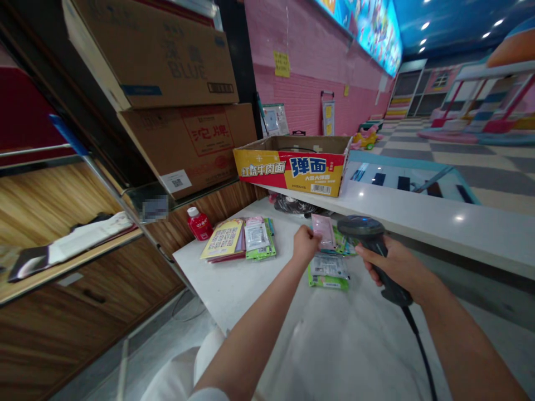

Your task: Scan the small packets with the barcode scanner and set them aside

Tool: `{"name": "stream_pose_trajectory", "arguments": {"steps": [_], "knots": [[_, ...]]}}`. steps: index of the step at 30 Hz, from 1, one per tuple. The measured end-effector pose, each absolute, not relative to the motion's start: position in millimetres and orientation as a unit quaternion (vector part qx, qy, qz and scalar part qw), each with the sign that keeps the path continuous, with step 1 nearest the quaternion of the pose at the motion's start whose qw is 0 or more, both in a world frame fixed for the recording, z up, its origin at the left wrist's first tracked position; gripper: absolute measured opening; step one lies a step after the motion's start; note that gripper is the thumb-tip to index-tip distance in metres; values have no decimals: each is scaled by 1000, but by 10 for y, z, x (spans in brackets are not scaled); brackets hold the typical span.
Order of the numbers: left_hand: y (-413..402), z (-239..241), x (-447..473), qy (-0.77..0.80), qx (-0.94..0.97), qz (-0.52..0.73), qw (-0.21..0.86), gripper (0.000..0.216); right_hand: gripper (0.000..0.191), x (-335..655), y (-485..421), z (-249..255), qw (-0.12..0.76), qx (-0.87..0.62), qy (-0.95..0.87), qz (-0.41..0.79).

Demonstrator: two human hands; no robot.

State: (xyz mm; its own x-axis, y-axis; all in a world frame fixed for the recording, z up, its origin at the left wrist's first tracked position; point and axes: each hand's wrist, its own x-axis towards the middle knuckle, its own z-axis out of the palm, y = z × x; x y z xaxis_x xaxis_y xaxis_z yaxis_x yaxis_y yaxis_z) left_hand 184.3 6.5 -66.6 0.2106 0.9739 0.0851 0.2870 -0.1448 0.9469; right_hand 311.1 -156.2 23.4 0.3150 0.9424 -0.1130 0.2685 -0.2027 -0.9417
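My left hand is closed on a small pink packet, held up over the white counter. My right hand grips the handle of a black barcode scanner, whose head points toward the pink packet. The scanner's cable runs down along my right forearm. Just below the pink packet lies a green and white packet on the counter, with other packets partly hidden behind the scanner.
A stack of flat packets and a red bottle lie at the counter's far left. An open yellow and red noodle carton sits on the raised white ledge. Big cardboard boxes fill shelves on the left.
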Motion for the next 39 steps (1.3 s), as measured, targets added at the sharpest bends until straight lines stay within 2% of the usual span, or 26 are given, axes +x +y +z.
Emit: {"name": "stream_pose_trajectory", "arguments": {"steps": [2,4,7,11,21,28,39], "knots": [[22,-752,1555,434,590,449,512,27,27,3058,-1579,249,449,-672,-446,385],[-50,-843,1230,400,561,491,533,34,27,2998,-1587,252,451,-661,-457,389],[-174,-966,800,397,547,523,519,40,26,2890,-1578,225,452,-630,-486,402],[-277,-1091,527,445,555,549,440,30,33,2701,-1558,145,454,-606,-483,440],[-305,-1184,499,497,529,556,405,19,29,2320,-1544,-120,368,-602,-496,507],[-303,-1135,498,521,541,549,367,12,26,2317,-1558,-169,355,-604,-499,511],[-310,-1204,494,485,521,564,419,23,26,2309,-1538,-171,363,-597,-505,507]]}}
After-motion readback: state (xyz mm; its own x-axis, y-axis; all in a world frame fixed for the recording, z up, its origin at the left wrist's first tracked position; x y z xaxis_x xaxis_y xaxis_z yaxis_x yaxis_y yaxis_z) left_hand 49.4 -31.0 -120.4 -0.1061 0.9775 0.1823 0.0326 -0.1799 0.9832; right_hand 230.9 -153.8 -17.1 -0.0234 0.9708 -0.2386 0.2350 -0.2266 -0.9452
